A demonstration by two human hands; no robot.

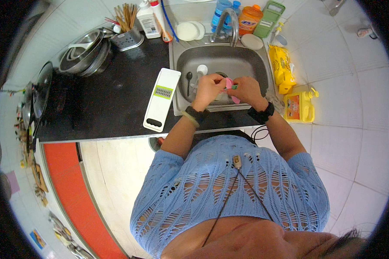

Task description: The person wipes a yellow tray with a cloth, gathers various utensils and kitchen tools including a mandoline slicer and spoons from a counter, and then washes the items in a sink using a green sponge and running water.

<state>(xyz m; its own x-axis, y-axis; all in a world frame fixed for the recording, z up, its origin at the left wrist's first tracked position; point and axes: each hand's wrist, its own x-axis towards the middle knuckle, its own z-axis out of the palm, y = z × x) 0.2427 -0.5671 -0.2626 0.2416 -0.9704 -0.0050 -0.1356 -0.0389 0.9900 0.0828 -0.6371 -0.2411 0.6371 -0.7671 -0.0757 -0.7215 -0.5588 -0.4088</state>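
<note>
Over the front of the stainless steel sink (188, 106), my left hand (209, 89) and my right hand (246, 90) meet around a small pink plastic utensil (229, 83). Its exact kind is hard to tell, since my fingers cover much of it. A green piece (234, 87) shows beside my right fingers. In the basin lie a black spoon (189, 79) and a white spoon or scoop (202, 69); a round item is partly hidden behind my hands. To the left, a white grater (162, 100) with a green-framed metal blade rests on the black counter, close to the sink's edge.
The faucet (230, 22) arches over the sink's back. Behind stand an orange detergent bottle (250, 19), blue bottles (221, 14) and a green grater (269, 19). A yellow wipes pack (282, 68) and yellow jug (299, 106) line the right. Metal bowls (84, 55) and a chopstick holder (127, 39) sit back left.
</note>
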